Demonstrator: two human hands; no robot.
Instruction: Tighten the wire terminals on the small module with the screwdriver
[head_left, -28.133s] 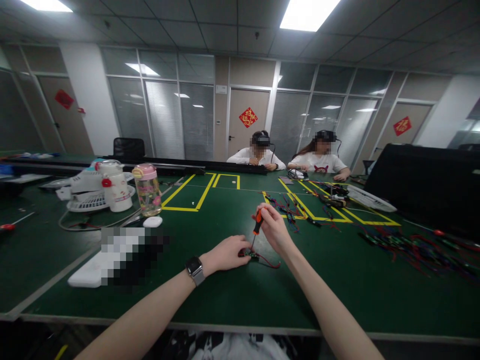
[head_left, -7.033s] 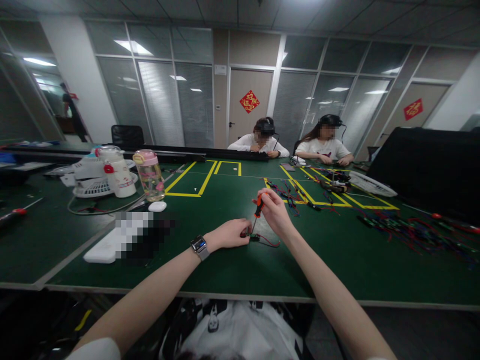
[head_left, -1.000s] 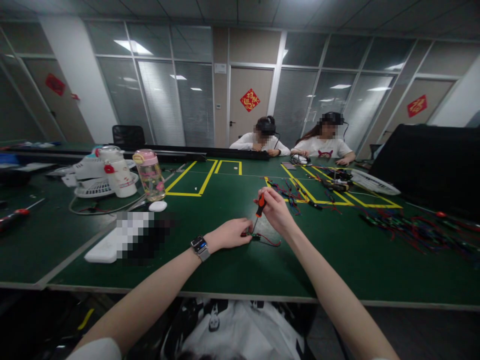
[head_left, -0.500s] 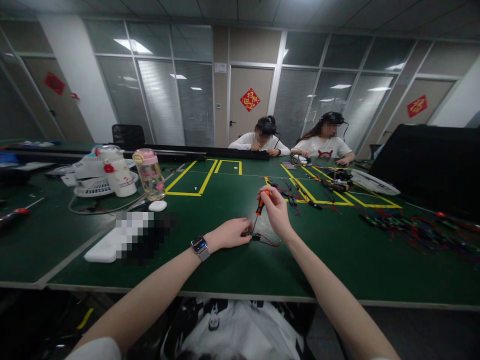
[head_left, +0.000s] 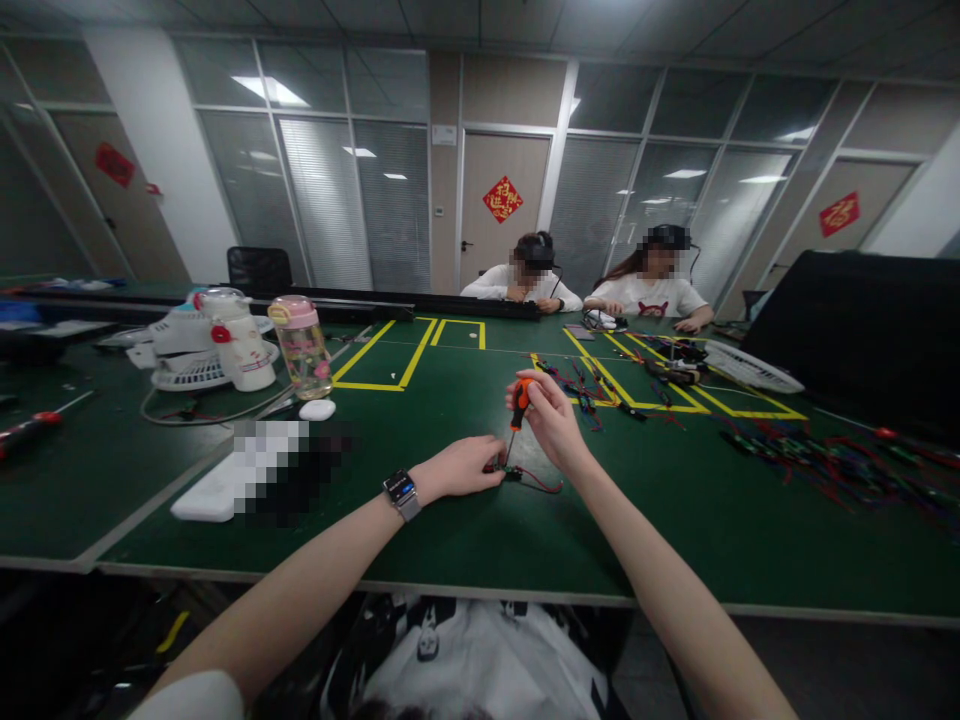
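My right hand [head_left: 553, 415] grips an orange-and-black screwdriver [head_left: 521, 400] by its handle. The screwdriver stands nearly upright, its thin shaft pointing down at a small green wired connector [head_left: 513, 471] on the table. A red and dark wire curls off to the right of that part. My left hand [head_left: 474, 465] lies low on the table and pinches the connector's left end; the fingertips hide some of it. Whether the screwdriver's tip sits in a screw is too small to tell. A watch [head_left: 401, 490] is on my left wrist.
The green table [head_left: 450, 545] carries yellow tape outlines. Wired parts lie in a pile [head_left: 817, 455] at right and a smaller group [head_left: 577, 385] ahead. Bottles [head_left: 300, 345], a white fan [head_left: 187, 350] and another screwdriver [head_left: 34, 430] are at left. Two people sit across the table.
My right hand's fingers have shifted around the screwdriver's handle, baring more of it. My left hand stays in place on the connector. The view has moved very slightly.
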